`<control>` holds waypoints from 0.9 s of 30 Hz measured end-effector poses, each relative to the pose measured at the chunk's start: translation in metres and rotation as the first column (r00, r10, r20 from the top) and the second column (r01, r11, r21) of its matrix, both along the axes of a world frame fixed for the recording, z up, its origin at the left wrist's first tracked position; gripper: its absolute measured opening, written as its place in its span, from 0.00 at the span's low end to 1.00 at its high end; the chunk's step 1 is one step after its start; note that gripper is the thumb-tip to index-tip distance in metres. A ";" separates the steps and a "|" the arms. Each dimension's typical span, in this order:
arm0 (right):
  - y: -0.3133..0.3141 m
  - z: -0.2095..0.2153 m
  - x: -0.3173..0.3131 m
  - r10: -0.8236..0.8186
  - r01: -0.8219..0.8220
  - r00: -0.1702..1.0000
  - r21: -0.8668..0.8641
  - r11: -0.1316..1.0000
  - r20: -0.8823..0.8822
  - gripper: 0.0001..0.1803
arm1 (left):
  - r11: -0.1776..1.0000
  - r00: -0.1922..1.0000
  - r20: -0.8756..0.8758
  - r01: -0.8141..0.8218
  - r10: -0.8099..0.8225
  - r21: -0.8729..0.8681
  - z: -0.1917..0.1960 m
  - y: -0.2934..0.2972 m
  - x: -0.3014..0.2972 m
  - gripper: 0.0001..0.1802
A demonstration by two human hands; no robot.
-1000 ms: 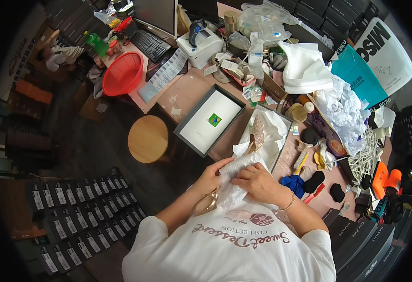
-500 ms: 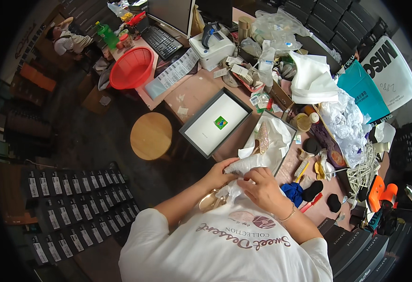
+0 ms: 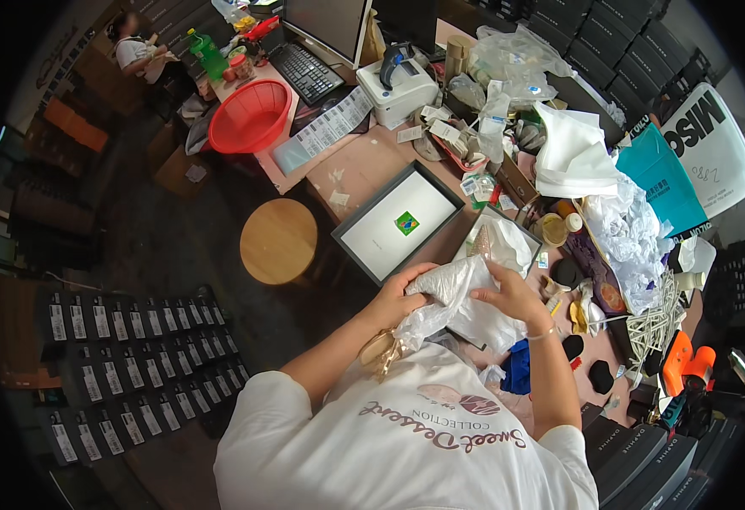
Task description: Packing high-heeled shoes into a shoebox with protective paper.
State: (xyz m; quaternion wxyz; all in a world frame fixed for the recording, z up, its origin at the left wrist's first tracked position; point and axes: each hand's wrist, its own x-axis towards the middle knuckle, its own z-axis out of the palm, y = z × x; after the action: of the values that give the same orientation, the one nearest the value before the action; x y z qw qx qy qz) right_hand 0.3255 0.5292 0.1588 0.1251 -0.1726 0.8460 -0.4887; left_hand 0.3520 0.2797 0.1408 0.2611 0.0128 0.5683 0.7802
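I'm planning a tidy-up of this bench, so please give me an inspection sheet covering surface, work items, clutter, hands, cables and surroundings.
Surface: flat pink tabletop, crowded along its right side.
Work items: crumpled white sheet wrapping; shiny gold shoe-like item beside the left forearm; glittery pink shoe, partly hidden.
Clutter: round red plastic basket; heaped crumpled white plastic; dark-blue cloth.
Hands: left hand grips the wrapping; right hand is at its edge, grip unclear.
Cables: nothing clearly seen.
Surroundings: round tan wooden stool; rows of dark labelled boxes; a co-worker.
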 end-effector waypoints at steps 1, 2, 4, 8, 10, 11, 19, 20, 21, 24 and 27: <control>0.006 -0.012 -0.004 -0.015 0.018 0.993 -0.029 0.999 0.115 0.16 | 0.999 0.999 -0.017 -0.034 0.034 -0.012 0.004 0.000 -0.003 0.31; 0.011 -0.021 -0.008 -0.027 0.041 0.973 -0.055 0.998 0.229 0.16 | 0.998 0.997 -0.034 -0.067 0.066 -0.023 0.007 0.000 -0.006 0.32; 0.011 -0.009 -0.010 -0.078 0.097 0.939 -0.041 0.994 0.336 0.15 | 0.983 0.984 -0.017 -0.176 0.177 0.050 -0.001 0.002 -0.008 0.32; 0.007 -0.001 -0.037 -0.091 0.079 0.995 0.228 0.971 0.046 0.14 | 0.937 0.934 -0.189 -0.328 0.303 -0.117 -0.036 0.001 -0.018 0.33; -0.001 -0.011 -0.045 -0.162 0.160 0.987 0.106 0.981 0.008 0.14 | 0.909 0.912 -0.169 -0.396 0.374 -0.129 -0.042 0.004 -0.018 0.33; -0.008 -0.014 -0.045 -0.199 0.199 0.980 0.045 0.979 -0.010 0.14 | 0.894 0.902 -0.169 -0.422 0.398 -0.147 -0.040 0.009 -0.017 0.33; -0.092 -0.030 0.010 -0.028 0.124 0.938 0.259 0.958 -0.346 0.07 | 0.847 0.841 0.109 -0.521 0.531 -0.103 -0.078 0.053 0.009 0.32; -0.092 -0.032 0.016 0.031 0.087 0.937 0.318 0.944 -0.347 0.06 | 0.893 0.876 0.202 -0.450 0.437 0.018 -0.069 0.048 0.011 0.32; -0.088 -0.029 0.021 0.046 0.073 0.938 0.325 0.943 -0.342 0.06 | 0.913 0.901 0.283 -0.379 0.328 0.149 -0.053 0.041 0.014 0.32; -0.080 -0.022 0.031 0.126 0.029 0.924 0.395 0.918 -0.362 0.06 | 0.904 0.913 0.407 -0.192 0.023 0.381 -0.038 0.018 -0.004 0.28; -0.084 -0.024 0.035 0.216 0.015 0.870 0.462 0.887 -0.442 0.05 | 0.982 0.929 0.370 -0.079 0.010 0.174 -0.047 0.012 -0.030 0.30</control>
State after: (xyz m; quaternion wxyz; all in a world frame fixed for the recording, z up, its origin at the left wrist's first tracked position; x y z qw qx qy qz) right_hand 0.3604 0.4455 0.1345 -0.0268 -0.3000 0.9295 -0.2129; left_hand 0.3221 0.2915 0.0933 0.3426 -0.1219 0.4345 0.8240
